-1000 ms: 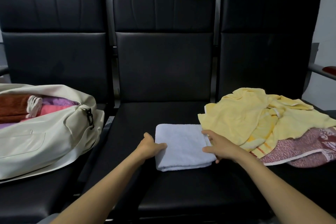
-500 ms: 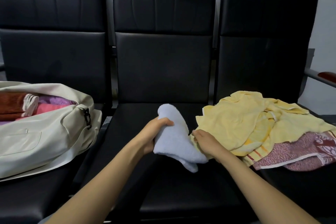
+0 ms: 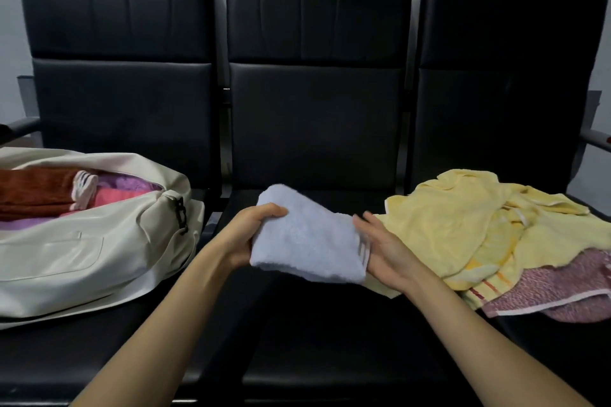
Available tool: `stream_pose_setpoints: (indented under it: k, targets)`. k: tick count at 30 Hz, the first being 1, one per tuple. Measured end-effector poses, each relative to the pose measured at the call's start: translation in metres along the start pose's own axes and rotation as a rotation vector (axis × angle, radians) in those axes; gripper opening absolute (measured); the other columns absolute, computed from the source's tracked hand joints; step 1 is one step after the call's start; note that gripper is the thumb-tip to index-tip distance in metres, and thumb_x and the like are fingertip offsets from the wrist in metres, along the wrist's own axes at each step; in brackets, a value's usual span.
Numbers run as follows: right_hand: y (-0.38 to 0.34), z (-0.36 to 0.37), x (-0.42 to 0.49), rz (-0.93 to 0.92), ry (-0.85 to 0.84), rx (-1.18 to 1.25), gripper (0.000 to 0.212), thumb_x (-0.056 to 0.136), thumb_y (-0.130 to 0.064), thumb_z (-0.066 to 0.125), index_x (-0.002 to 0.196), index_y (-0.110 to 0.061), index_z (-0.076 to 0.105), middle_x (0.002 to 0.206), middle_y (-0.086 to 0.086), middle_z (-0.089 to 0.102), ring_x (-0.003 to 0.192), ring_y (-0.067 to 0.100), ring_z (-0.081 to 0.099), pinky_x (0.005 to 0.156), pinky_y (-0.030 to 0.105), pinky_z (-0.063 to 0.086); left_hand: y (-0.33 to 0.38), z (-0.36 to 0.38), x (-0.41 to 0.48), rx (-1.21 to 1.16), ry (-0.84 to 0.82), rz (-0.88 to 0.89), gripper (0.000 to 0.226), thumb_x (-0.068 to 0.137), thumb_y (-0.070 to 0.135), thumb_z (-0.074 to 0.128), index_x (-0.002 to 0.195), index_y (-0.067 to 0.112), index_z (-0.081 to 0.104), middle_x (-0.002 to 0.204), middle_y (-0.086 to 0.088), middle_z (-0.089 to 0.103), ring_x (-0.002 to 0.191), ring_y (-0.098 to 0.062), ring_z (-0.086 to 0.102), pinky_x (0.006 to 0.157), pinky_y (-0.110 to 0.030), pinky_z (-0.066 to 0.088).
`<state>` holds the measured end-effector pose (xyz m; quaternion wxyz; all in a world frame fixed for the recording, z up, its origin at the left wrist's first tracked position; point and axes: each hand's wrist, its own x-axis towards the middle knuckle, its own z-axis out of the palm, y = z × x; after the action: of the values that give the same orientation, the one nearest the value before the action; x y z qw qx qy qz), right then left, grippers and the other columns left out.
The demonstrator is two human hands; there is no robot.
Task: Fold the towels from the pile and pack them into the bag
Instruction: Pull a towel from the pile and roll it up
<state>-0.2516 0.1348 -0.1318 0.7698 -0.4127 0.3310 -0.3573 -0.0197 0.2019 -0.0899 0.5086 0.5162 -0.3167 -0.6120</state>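
Observation:
A folded pale blue towel (image 3: pixel 307 238) is lifted above the middle seat. My left hand (image 3: pixel 251 235) grips its left edge, thumb on top. My right hand (image 3: pixel 383 248) supports its right end from below with fingers mostly straight. A cream bag (image 3: pixel 99 248) lies open on the left seat, holding folded brown, pink and purple towels (image 3: pixel 43 195). The pile on the right seat has a crumpled yellow towel (image 3: pixel 463 225) on top of a maroon patterned towel (image 3: pixel 562 287).
Three black padded seats (image 3: pixel 314 340) form a bench against a grey wall. Metal armrests (image 3: pixel 598 140) stick out at both ends. The front part of the middle seat is bare black cushion.
The folded blue towel has been picked up off the middle seat by both hands and now hangs flatter between them, shifted slightly toward the bag.

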Motion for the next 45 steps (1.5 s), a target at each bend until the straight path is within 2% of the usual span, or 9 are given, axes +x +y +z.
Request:
stream_pose_setpoints:
  k: [4, 7, 11, 15, 22, 29, 36, 42, 45]
  targets:
    - [-0.007, -0.001, -0.002, -0.118, -0.088, -0.302, 0.063, 0.083, -0.003, 0.067, 0.135, -0.034, 0.048, 0.127, 0.002, 0.058, 0.11, 0.018, 0.064, 0.085, 0.031, 0.055, -0.015, -0.016, 0.009, 0.319, 0.093, 0.08, 0.052, 0.078, 0.023, 0.079, 0.115, -0.002, 0.053, 0.114, -0.02, 0.066, 0.096, -0.025, 0.07, 0.077, -0.036, 0.057]
    - [-0.005, -0.004, -0.005, -0.107, -0.11, -0.451, 0.059, 0.08, -0.001, 0.071, 0.128, -0.032, 0.057, 0.126, 0.0, 0.058, 0.112, 0.014, 0.062, 0.089, 0.029, 0.054, -0.023, -0.02, 0.007, 0.387, 0.081, 0.184, 0.077, 0.074, 0.01, 0.081, 0.127, 0.031, 0.029, 0.117, -0.011, 0.061, 0.103, -0.022, 0.065, 0.082, -0.031, 0.055]
    - [-0.003, -0.004, 0.0, -0.201, -0.045, -0.61, 0.057, 0.074, -0.002, 0.078, 0.119, -0.034, 0.064, 0.126, -0.009, 0.059, 0.12, 0.011, 0.055, 0.099, 0.032, 0.049, -0.021, -0.021, 0.0, 0.641, 0.004, 0.337, 0.062, 0.077, 0.01, 0.077, 0.128, 0.037, 0.054, 0.129, 0.015, 0.051, 0.122, -0.009, 0.049, 0.095, -0.022, 0.046]
    - [0.001, 0.002, 0.001, -0.305, 0.034, -0.849, 0.059, 0.072, -0.003, 0.079, 0.12, -0.034, 0.063, 0.119, -0.012, 0.06, 0.115, 0.008, 0.055, 0.098, 0.03, 0.049, -0.026, -0.025, 0.002, 0.837, 0.079, 0.385, 0.074, 0.075, 0.014, 0.078, 0.138, 0.034, 0.046, 0.137, 0.011, 0.045, 0.127, -0.007, 0.041, 0.105, -0.028, 0.039]
    - [0.01, 0.015, 0.012, -0.51, 0.316, -1.259, 0.06, 0.077, -0.016, 0.075, 0.132, -0.03, 0.055, 0.115, -0.001, 0.057, 0.106, 0.017, 0.054, 0.091, 0.028, 0.046, -0.036, -0.022, 0.006, 1.086, 0.32, 0.56, 0.082, 0.077, 0.013, 0.074, 0.148, 0.025, 0.033, 0.114, 0.003, 0.041, 0.107, -0.011, 0.044, 0.087, -0.015, 0.028]
    - [0.002, 0.018, 0.01, -0.472, 0.363, -1.397, 0.045, 0.082, -0.017, 0.062, 0.125, -0.028, 0.057, 0.108, -0.001, 0.052, 0.102, 0.019, 0.053, 0.08, 0.03, 0.047, -0.04, -0.021, 0.001, 1.248, 0.49, 0.785, 0.044, 0.077, 0.026, 0.077, 0.118, 0.017, 0.065, 0.091, 0.0, 0.051, 0.081, -0.016, 0.052, 0.068, -0.023, 0.037]
    - [-0.008, 0.012, 0.004, -0.295, 0.312, -1.137, 0.018, 0.076, -0.035, 0.056, 0.084, -0.019, 0.054, 0.105, 0.002, 0.046, 0.094, 0.015, 0.045, 0.074, 0.026, 0.038, -0.031, -0.01, -0.022, 0.804, 0.153, 0.693, 0.033, 0.068, 0.038, 0.065, 0.095, 0.02, 0.059, 0.102, 0.014, 0.052, 0.095, 0.002, 0.053, 0.079, -0.012, 0.044]
    - [-0.006, 0.011, -0.006, -0.276, 0.278, -0.831, 0.014, 0.092, -0.021, 0.049, 0.102, -0.012, 0.048, 0.097, 0.004, 0.055, 0.084, 0.016, 0.052, 0.064, 0.025, 0.042, -0.041, 0.006, -0.028, 0.763, 0.132, 0.477, 0.053, 0.081, 0.045, 0.058, 0.121, 0.012, 0.046, 0.12, -0.003, 0.046, 0.109, -0.006, 0.054, 0.083, -0.018, 0.051]
    - [-0.005, 0.01, -0.011, -0.384, 0.334, -0.906, 0.025, 0.101, -0.029, 0.042, 0.12, -0.015, 0.036, 0.105, 0.005, 0.052, 0.093, 0.02, 0.053, 0.068, 0.029, 0.04, -0.03, 0.02, -0.038, 0.693, 0.176, 0.367, 0.041, 0.096, 0.033, 0.056, 0.124, 0.02, 0.029, 0.115, 0.005, 0.047, 0.096, -0.003, 0.052, 0.062, -0.009, 0.05]
